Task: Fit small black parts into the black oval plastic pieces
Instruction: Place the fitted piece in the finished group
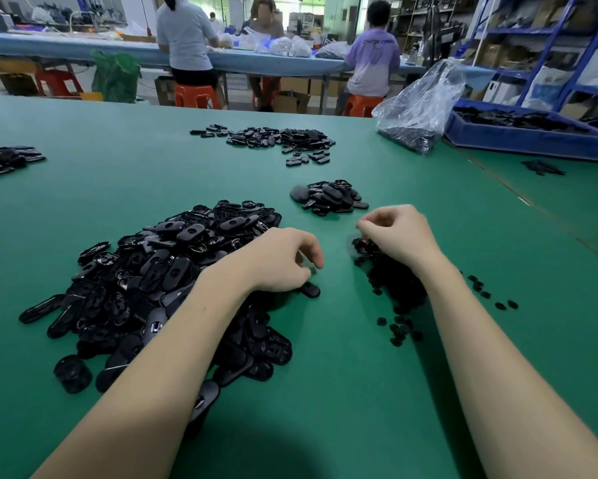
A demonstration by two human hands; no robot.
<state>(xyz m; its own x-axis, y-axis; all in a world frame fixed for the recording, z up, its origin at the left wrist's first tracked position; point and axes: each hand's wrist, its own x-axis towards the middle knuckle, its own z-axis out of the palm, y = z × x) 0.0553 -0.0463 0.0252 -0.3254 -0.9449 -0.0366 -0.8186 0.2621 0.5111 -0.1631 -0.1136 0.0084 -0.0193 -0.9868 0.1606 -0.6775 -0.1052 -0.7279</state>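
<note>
The black oval pieces (pixel 173 271) lie in a big loose heap on the green table (pixel 342 392), left of centre, and the small black parts (pixel 390 281) sit in a lower pile to the right, with a few strays scattered toward the near edge. The left hand (pixel 283 261) rests at the right edge of the oval heap, fingers curled down; one oval piece (pixel 310 289) pokes out just under it, but whether the fingers actually grip it cannot be told. The right hand (pixel 394 233) hovers over the far end of the small-part pile with fingertips drawn together as if pinching; any part between them is too small to see.

This looks like the pick-up step: each hand fetching its half of one assembly, nothing joined yet. The next move would call for bringing the two hands together, turning the oval so its recess faces up, and pressing the small part squarely in.

Farther out, a smaller stack of ovals (pixel 328 198) lies just beyond the right hand, possibly finished work. More piles (pixel 276 138) sit deeper on the table, beside a clear plastic bag (pixel 418 108) and a blue tray (pixel 532 136). People work at a bench behind.
</note>
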